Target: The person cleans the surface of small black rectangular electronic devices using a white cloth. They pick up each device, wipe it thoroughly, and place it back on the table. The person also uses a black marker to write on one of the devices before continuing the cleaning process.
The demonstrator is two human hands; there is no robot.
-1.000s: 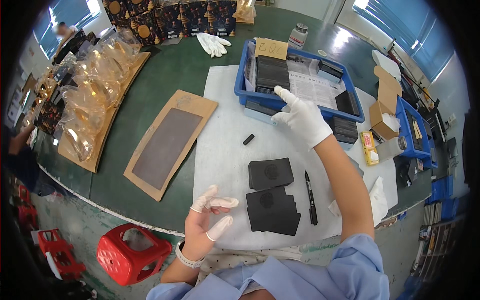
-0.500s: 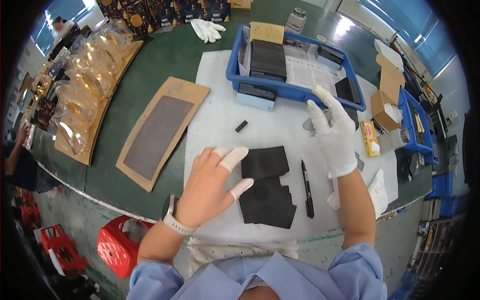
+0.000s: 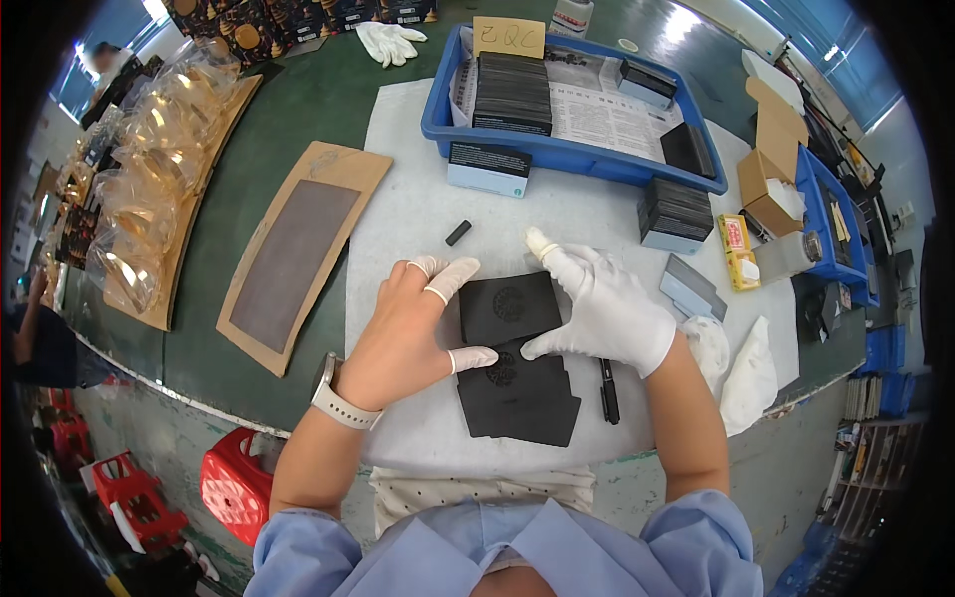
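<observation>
Both hands work over the white sheet [image 3: 418,229] on the green surface [image 3: 298,129]. Left hand [image 3: 403,333], bare apart from finger cots, lies with fingers loosely spread at the left edge of the upper black card [image 3: 509,306]; its thumb [image 3: 473,358] presses on the stack of black cards [image 3: 517,393] just below. Right hand [image 3: 602,308], in a white glove, rests on the right edge of the same card, thumb tucked under toward the stack, index finger stretched upward. Neither hand pinches firmly that I can see; both bracket the card from the sides.

The upper card sits slightly tilted, overlapping the top of the stack. A black pen [image 3: 609,390] lies just right of the stack. A small black cap-like piece [image 3: 458,233] lies apart, higher on the sheet. The blue tray [image 3: 557,154] holding more black cards stands well beyond.

Judgement: to handle this card well, keep contact at the edges only, hold the stack down with the left thumb so it does not fan, and lift the card flat rather than dragging it across the embossed face below.
</observation>
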